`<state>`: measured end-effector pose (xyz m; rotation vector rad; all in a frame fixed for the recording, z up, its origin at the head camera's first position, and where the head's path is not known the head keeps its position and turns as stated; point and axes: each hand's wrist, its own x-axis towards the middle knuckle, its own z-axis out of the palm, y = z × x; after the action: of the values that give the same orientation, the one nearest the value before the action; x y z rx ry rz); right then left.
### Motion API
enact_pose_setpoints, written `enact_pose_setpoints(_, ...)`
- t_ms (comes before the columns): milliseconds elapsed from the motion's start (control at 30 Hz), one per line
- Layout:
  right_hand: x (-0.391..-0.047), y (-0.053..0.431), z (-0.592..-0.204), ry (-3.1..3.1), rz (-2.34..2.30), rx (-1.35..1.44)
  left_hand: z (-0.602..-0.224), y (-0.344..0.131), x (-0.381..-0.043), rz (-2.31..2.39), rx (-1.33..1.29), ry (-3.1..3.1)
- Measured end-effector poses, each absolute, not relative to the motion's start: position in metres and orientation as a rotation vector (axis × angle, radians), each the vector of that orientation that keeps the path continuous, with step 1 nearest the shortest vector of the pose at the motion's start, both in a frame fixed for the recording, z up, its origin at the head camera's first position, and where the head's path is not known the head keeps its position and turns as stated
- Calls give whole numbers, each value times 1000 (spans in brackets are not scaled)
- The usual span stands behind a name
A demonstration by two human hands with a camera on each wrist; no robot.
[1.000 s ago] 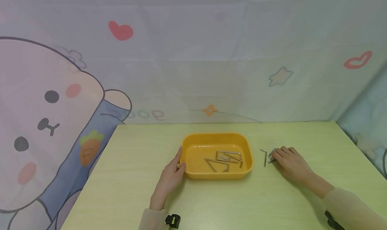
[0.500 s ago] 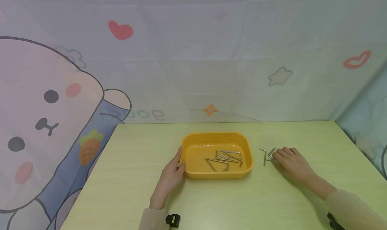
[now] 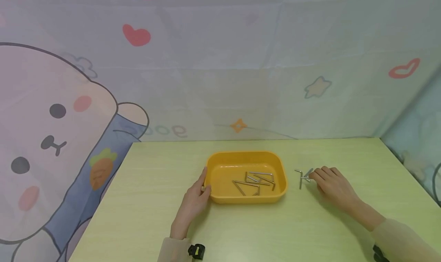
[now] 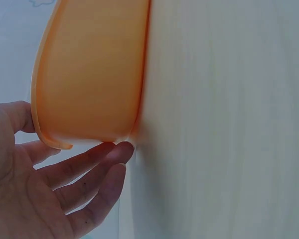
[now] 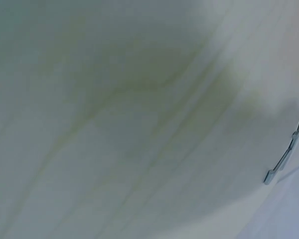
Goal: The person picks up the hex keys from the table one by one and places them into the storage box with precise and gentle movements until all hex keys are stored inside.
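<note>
My left hand [image 3: 195,200] grips the left end of a yellow plastic tray [image 3: 241,199], thumb at the rim and fingers against the outer wall. In the left wrist view, the fingertips of the left hand [image 4: 55,184] reach the tray's end wall [image 4: 94,74]. Several L-shaped metal hex keys [image 3: 260,174] lie inside the tray. Right of it, my right hand [image 3: 334,187] pinches a hex key [image 3: 304,178] that points left from the fingertips. A loose hex key [image 3: 301,182] lies on the table beside it. The right wrist view shows metal keys [image 5: 289,149] at its edge, the hand itself hidden.
The pale green table [image 3: 255,231] runs back to a hanging printed cloth [image 3: 224,82] with a cartoon bear on the left. A dark cable [image 3: 438,183] hangs at the far right. Black wrist straps [image 3: 196,251] sit on the sleeves.
The right fingers have drawn up from the small group of keys, and a hex key now sticks out leftward from them, across the loose one. The left hand and tray stay put.
</note>
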<state>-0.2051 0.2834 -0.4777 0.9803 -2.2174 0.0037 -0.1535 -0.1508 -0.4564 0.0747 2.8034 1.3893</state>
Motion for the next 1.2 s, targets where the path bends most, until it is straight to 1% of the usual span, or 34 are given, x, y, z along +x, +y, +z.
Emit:
enact_pose_setpoints(333,-201,268,-467,-2195,82,957,-455,-150,-153,1395,69,2804)
enact_pose_setpoints(1200,-195,216,-439,-2118,242,1037,-457,-150,-153,1372,72,2828)
